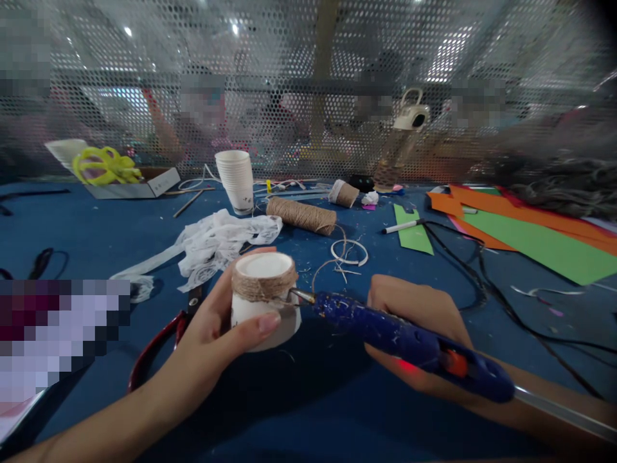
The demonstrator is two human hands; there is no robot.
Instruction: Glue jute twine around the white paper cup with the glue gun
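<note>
My left hand [212, 334] is wrapped round an upturned white paper cup [263, 308]. A band of brown twine circles the cup near its top. My right hand [419, 321] grips a blue hot glue gun [409, 337]. The gun's metal nozzle touches the twine band on the cup's right side. A loose strand of twine runs from the cup toward the spool of brown twine [301, 215] lying further back on the blue table [96, 238].
White lace ribbon [212, 244] lies behind the cup, red-handled scissors [159, 344] to its left. A stack of white cups [236, 180], a marker [402, 226], green and orange paper sheets [530, 231], black cables [482, 276] and a perforated metal screen [308, 90] with people behind it lie beyond.
</note>
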